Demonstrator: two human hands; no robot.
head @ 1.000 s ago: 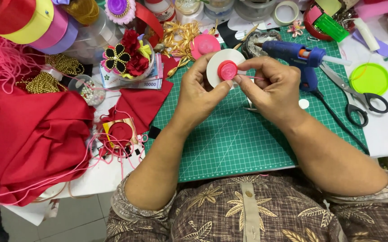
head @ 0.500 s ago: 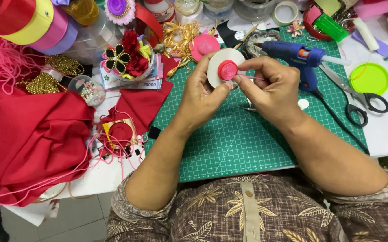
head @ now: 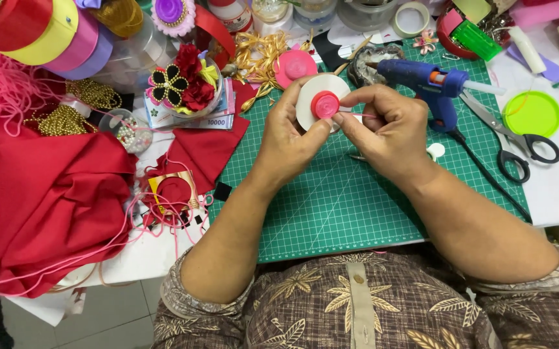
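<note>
Left hand (head: 289, 139) grips the white disc (head: 315, 97) upright—steadying it—while right hand (head: 389, 132) pinches pink cord (head: 357, 116), apparently coiling the red centre (head: 325, 105); glue gun (head: 431, 87) lies within reach.

Red coil (head: 325, 104), white disc (head: 310, 97)

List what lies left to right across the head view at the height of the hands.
Red cloth → left hand → white disc with pink coil → right hand → blue glue gun → scissors → green lid.
</note>
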